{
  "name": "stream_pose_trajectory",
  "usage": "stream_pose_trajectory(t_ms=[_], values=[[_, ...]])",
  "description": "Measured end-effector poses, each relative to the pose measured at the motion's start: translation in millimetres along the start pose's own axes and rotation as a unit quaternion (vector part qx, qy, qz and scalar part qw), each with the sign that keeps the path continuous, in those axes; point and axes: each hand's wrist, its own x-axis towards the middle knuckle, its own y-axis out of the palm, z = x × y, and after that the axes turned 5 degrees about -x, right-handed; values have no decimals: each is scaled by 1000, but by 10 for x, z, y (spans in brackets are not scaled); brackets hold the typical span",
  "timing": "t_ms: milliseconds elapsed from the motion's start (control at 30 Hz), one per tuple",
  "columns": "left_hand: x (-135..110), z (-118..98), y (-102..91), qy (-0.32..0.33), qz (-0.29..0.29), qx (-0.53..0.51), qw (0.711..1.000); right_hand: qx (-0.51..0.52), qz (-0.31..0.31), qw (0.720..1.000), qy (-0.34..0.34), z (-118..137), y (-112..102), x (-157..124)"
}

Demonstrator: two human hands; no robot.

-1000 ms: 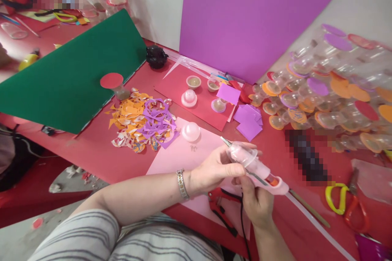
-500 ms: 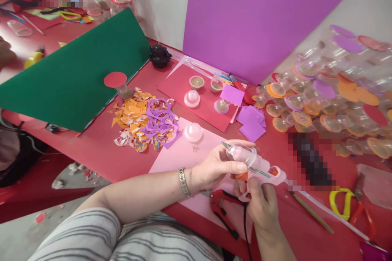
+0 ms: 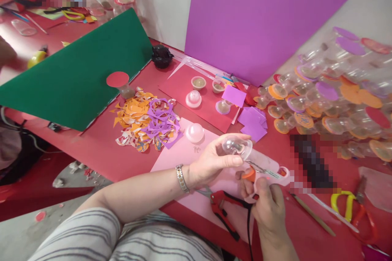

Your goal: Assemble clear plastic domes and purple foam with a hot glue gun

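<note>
My left hand (image 3: 219,157) is closed round a small clear plastic cup (image 3: 233,144), with the thumb along its near side. A pale pink hot glue gun (image 3: 265,167) with an orange trigger is gripped in my right hand (image 3: 267,206), its fingers wrapped about the handle. The gun's metal nozzle shows through the cup's clear wall; whether it touches the plastic I cannot tell. On the pink sheet (image 3: 171,159) beyond my left hand sits a translucent domed piece (image 3: 195,132). Under my wrists lie red-handled pruning shears (image 3: 220,208).
Orange and purple paper scraps (image 3: 147,118) are heaped at left, before a leaning green board (image 3: 79,73). Purple paper squares (image 3: 253,123) lie beyond my hands. Stacked clear cups with coloured discs (image 3: 330,85) crowd the right. Scissors (image 3: 349,208) and a brown stick (image 3: 312,214) lie at lower right.
The glue gun has drawn back slightly to the right and tilted. Its nozzle, earlier standing out past the cup's left side, now shows behind the clear plastic. Both hands keep their grip.
</note>
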Motion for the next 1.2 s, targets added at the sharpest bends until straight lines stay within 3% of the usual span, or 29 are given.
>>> stream_pose_trajectory(t_ms=[167, 333, 500, 600, 767, 1033, 1200], values=[[15, -8, -48, 43, 10, 14, 999, 11, -18, 1000, -17, 75, 25, 15], [19, -148, -86, 124, 15, 134, 983, 13, -51, 997, -50, 194, 24, 65], [46, -287, -140, 242, -9, 336, 910, 23, -96, 993, -65, 321, 43, 108], [78, -282, -202, 268, -1, 434, 860, 25, -100, 991, -80, 369, 56, 110], [90, -234, -248, 264, 13, 512, 817, 25, -90, 992, -79, 323, 26, 91], [74, -182, -234, 194, 49, 565, 801, 36, -94, 993, -62, 263, 16, 82], [60, -78, -265, 136, 79, 617, 771, 38, -96, 993, -50, 241, -3, 102]])
